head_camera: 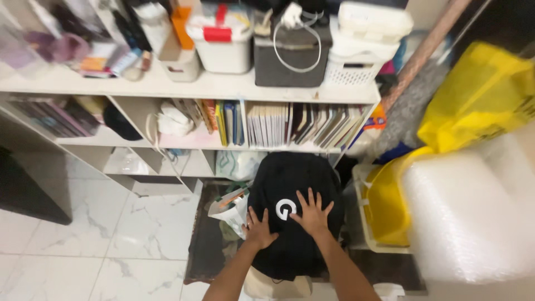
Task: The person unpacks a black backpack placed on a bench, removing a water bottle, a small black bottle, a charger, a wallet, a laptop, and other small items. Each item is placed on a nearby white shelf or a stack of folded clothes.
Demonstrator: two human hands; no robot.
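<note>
The backpack (292,195) is black with a white emblem. Beside it, a yellow plastic bag (479,97) sits above clear bubble wrap (473,217). The shelf unit (184,86) is white, and the floor (111,239) is white marble veined with grey.

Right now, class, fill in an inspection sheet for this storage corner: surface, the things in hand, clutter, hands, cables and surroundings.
Surface: white marble-look floor tiles with a dark mat beneath the work.
Things in hand: black bag with a white emblem, standing upright in front of the shelf.
Clutter: white paper bag against the black bag's left side; yellow bin to its right.
Hands: left hand and right hand both lie flat, fingers spread, on the black bag; neither grips it.
Cables: white cord looped over a grey box on the shelf top.
Surroundings: white shelf unit with a row of books; bubble wrap roll; yellow plastic bag.
</note>
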